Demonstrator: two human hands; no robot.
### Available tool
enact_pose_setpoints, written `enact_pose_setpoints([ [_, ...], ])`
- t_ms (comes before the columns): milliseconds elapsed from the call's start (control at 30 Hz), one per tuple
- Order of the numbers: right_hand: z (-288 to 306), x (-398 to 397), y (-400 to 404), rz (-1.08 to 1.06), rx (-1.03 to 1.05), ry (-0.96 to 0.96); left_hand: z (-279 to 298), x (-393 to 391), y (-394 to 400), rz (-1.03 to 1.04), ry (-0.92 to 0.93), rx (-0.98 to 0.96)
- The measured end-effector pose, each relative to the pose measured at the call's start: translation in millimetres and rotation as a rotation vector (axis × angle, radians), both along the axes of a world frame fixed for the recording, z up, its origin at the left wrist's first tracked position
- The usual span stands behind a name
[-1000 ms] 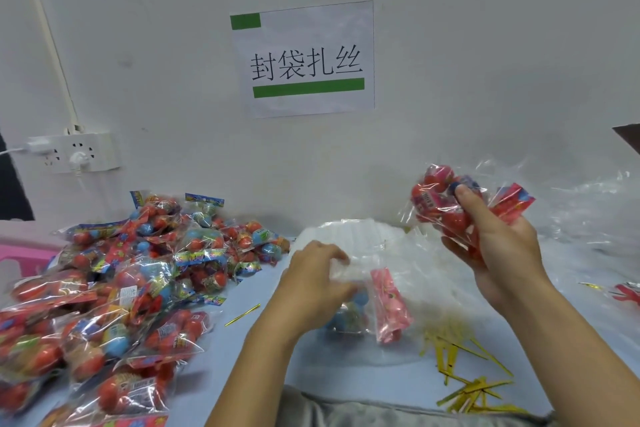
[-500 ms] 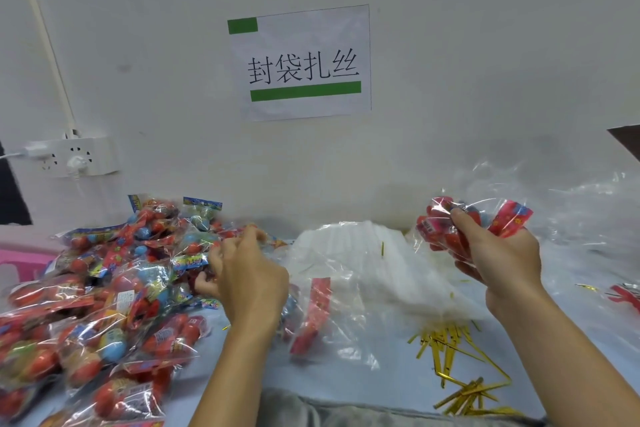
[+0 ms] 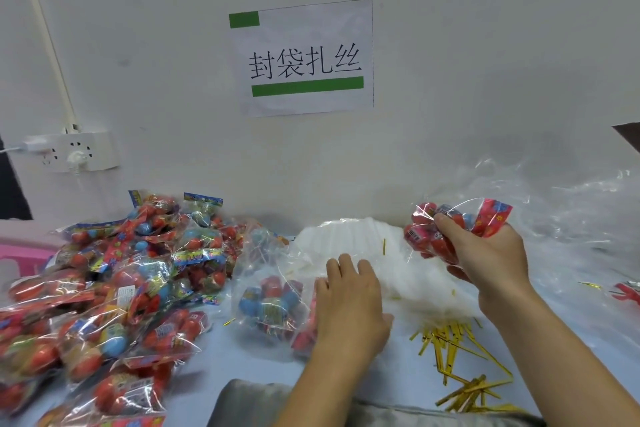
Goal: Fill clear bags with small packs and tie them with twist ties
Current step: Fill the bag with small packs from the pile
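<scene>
Clear film everywhere. Right hand is up off the bench, toward its back-right part, fingers curled round a small pack of red/blue pieces w/ a red header strip. Left hand lies near the bench's front-middle, fingers fairly straight, laid over a partly filled clear bag; whether it's pinching the film underneath, can't tell.

Key relation: the bag sits left of and lower than the held pack, just under and left of the left hand. Its mouth seems to point up and toward the back edge, long axis approx. front-to-back, though the film is too crumpled to be sure. So the right hand has the load and the left is the nearer one to hold the mouth open; the pack prob. needs to travel left and down, across the stack of empty bags between the two hands.

Gold twist ties lie scattered by the front-right edge, just under the right forearm. Finished bags are piled along the left side. Tying not yet due, I'd judge; bag looks part full.
</scene>
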State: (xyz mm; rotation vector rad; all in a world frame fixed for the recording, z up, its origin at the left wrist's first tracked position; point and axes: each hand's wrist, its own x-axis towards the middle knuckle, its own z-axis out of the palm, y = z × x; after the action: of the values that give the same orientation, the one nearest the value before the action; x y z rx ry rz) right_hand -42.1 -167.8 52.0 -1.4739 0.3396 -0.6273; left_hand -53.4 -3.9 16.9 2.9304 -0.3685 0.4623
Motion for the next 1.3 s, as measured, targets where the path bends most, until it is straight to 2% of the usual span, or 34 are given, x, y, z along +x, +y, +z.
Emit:
enact_pose_setpoints([
  [200,5.5,-6.1,-0.5,0.094,0.086,-0.018,11.7,10.3,15.3,0.064,-0.159,-0.395],
  [400,16.6,-16.4,4.4,0.488,0.247,-0.003,30.0,14.1,31.6,0.06,-0.3,-0.85],
  [533,18.2,-19.1,7.1,0.71,0.237,0.0,37.4,12.2,37.5,-0.031,-0.272,-1.07],
  [633,18.0,-22.0,9.5,0.819,0.099,0.037,39.8,10.5,39.4,-0.089,-0.23,-1.103],
  [767,15.0,-23.3,12.9,0.82,-0.085,0.073,41.3,12.8,43.4,-0.084,-0.179,-1.121],
  [933,13.8,-25.4,15.0,0.817,-0.278,0.129,39.9,16.0,49.5,-0.049,-0.077,-1.313],
  [1067,8.5,-24.6,22.8,0.781,-0.438,0.231,42.4,10.5,43.0,-0.11,-0.059,-1.211],
  [1133,5.4,-21.8,28.0,0.699,-0.431,0.242,42.1,7.9,39.6,-0.14,-0.069,-1.108],
  [1300,0.3,-17.2,48.3,0.451,-0.225,0.19,41.3,5.4,34.9,-0.158,-0.109,-0.95],
])
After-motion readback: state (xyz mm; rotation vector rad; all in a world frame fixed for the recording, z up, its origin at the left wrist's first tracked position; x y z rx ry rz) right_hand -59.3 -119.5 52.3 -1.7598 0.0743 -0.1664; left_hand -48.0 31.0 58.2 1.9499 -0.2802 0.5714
